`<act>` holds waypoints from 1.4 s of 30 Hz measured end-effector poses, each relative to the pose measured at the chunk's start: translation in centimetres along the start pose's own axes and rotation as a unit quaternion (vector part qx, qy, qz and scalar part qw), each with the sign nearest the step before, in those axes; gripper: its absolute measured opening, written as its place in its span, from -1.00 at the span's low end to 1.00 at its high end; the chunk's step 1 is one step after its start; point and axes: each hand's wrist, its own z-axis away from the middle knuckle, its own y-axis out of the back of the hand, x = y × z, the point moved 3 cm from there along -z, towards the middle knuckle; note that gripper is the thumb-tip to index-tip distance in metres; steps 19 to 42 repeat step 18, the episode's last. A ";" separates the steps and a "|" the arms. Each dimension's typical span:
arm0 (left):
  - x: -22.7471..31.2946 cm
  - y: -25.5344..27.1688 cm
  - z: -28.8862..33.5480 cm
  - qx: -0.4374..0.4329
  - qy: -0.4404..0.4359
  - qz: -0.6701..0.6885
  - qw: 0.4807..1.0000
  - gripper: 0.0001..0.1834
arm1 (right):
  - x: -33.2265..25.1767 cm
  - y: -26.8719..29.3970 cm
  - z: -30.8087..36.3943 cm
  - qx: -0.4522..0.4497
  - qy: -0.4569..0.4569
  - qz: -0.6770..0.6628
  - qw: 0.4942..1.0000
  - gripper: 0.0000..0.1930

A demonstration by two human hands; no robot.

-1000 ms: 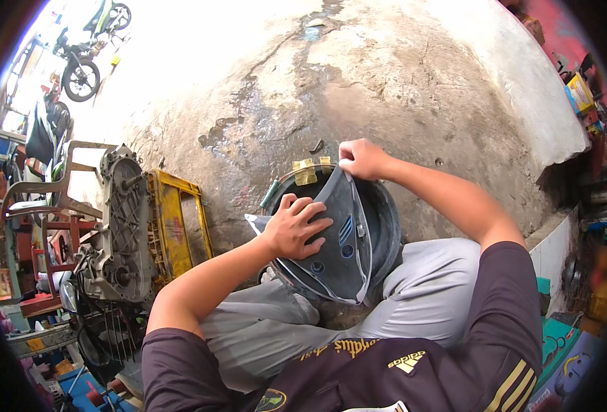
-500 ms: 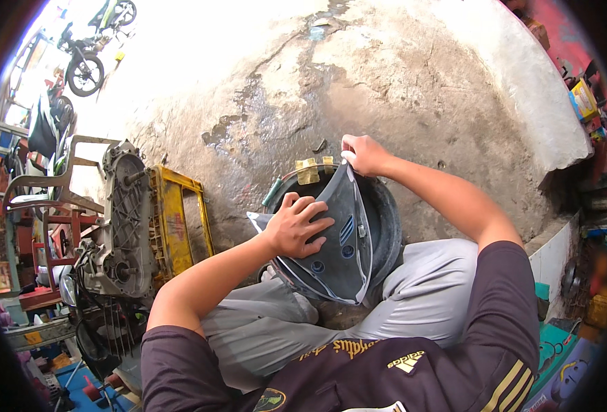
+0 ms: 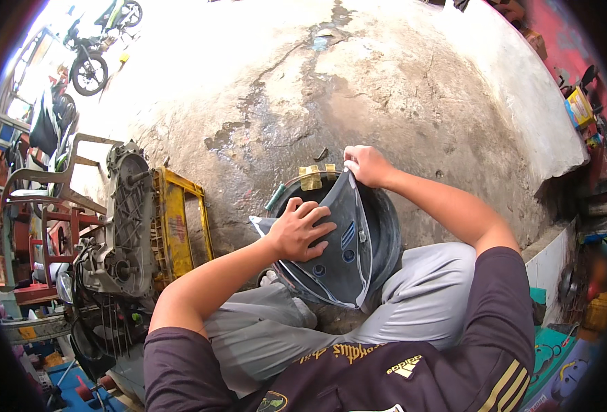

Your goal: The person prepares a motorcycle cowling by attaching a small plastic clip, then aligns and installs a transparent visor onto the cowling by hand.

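A dark grey motorcycle body panel (image 3: pixel 331 259) with pale edges lies slanted over a round black basin (image 3: pixel 384 237) between my knees. Its surface has two round holes and a slotted vent. My left hand (image 3: pixel 302 231) rests on the panel's left side, fingers bent and spread apart, palm hidden. At the panel's far pointed tip, my right hand (image 3: pixel 367 165) pinches the corner over the basin's rim. What sits inside the basin is mostly hidden by the panel.
Yellowish patches (image 3: pixel 310 177) and a green tube piece (image 3: pixel 275 197) are at the basin's far rim. To the left stand a metal engine case (image 3: pixel 126 223), a yellow crate (image 3: pixel 180 220) and a chair (image 3: pixel 49 175). A low white ledge (image 3: pixel 523 103) borders the wet concrete floor.
Both hands keep nearly the same places on the panel. The whole view has shifted slightly; the panel looks otherwise unchanged.
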 end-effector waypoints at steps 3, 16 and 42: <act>-0.2 -0.1 -0.1 -0.001 0.000 0.006 1.000 -0.49 | 1.8 0.3 -1.1 -0.010 -0.026 -0.016 0.999 -0.83; -0.1 -0.2 -0.1 -0.004 0.000 -0.003 1.000 -0.49 | -1.8 0.3 0.5 -0.062 0.029 -0.004 0.998 -0.80; -0.2 -0.3 0.0 -0.017 0.003 -0.002 1.000 -0.48 | -1.3 0.6 -0.2 -0.070 0.001 -0.044 0.997 -0.77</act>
